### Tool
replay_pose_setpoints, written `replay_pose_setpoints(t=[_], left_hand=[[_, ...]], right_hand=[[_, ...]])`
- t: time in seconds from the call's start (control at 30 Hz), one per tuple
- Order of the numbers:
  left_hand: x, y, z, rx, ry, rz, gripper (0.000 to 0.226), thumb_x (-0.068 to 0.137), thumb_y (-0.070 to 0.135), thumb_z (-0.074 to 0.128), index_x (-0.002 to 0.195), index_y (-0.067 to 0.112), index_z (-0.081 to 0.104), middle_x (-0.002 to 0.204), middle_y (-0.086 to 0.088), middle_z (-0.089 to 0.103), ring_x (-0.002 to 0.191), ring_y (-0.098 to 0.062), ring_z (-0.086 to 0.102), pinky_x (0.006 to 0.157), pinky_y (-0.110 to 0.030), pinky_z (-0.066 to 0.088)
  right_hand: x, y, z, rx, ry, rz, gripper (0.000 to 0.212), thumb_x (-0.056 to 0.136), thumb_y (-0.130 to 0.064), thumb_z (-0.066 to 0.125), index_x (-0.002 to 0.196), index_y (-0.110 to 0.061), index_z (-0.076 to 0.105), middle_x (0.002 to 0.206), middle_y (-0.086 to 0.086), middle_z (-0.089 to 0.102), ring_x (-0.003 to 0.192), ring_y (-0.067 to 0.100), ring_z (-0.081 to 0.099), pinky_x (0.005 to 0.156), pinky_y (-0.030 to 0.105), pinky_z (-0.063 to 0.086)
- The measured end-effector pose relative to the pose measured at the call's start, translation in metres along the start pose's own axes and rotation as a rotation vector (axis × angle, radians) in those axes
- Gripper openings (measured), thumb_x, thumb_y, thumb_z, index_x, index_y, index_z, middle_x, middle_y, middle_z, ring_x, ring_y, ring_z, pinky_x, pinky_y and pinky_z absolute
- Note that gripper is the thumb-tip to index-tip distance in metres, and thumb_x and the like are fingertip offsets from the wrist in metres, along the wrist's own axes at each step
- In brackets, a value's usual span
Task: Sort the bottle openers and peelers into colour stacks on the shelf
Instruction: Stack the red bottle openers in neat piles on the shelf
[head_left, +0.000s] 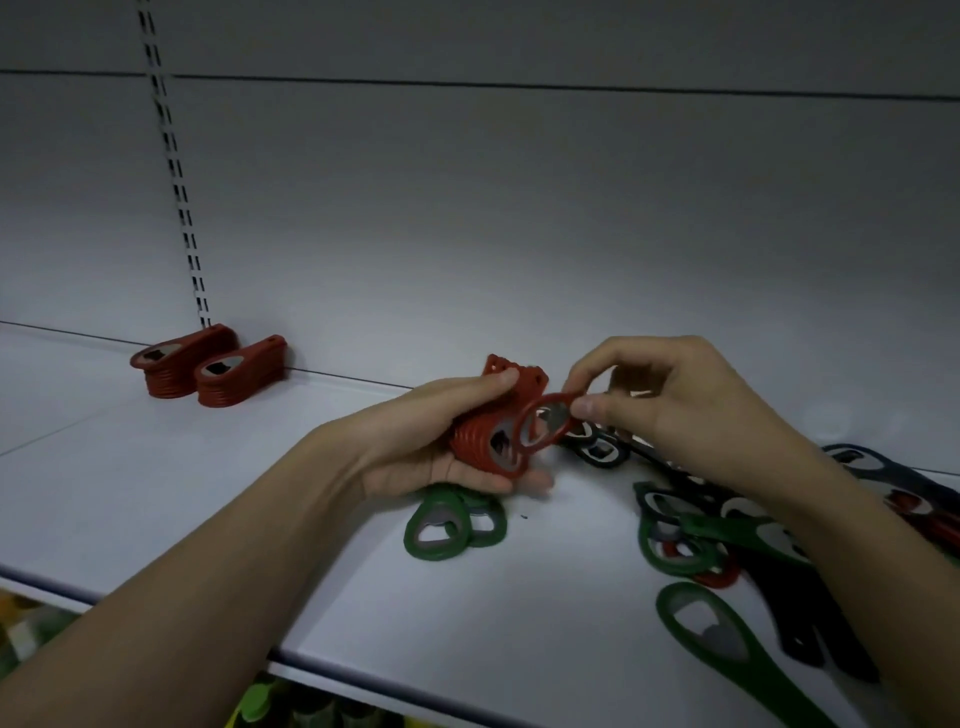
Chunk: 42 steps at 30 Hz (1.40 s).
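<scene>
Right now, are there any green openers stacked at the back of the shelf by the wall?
No, the two finished stacks against the back wall are both red; the green openers lie loose near the front.

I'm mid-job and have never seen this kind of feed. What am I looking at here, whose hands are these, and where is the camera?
There is no machine: one camera on a person's head looks down at their two bare hands over a white shelf. The left hand grips a bundle of red openers. The right hand pinches a single red opener right against that bundle. Two finished red stacks stand at the back left by the wall. Loose green openers lie under the left hand, and a mixed pile of green, red and dark ones lies to the right, unsorted.
</scene>
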<state>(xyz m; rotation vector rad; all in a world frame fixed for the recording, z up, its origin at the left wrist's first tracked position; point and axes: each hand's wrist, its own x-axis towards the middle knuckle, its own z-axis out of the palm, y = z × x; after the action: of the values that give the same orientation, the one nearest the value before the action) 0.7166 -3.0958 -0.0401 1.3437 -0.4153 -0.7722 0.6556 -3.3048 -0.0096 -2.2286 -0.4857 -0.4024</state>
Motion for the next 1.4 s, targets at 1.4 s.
replay_pose_setpoints(t=[1.4], left_hand=[[0.074,0.003,0.06,0.365,0.134,0.07,0.028,0.087,0.012,0.056,0.115,0.012,0.06,0.101,-0.008,0.076,0.082,-0.022,0.073,0.045,-0.025,0.049]], right_hand=[[-0.022,0.059,-0.041,-0.372,-0.306,0.234,0.019,0.087,-0.021,0.072,0.098,-0.036,0.076,0.079,-0.014,0.067,0.069,-0.004,0.06,0.063,0.011,0.047]])
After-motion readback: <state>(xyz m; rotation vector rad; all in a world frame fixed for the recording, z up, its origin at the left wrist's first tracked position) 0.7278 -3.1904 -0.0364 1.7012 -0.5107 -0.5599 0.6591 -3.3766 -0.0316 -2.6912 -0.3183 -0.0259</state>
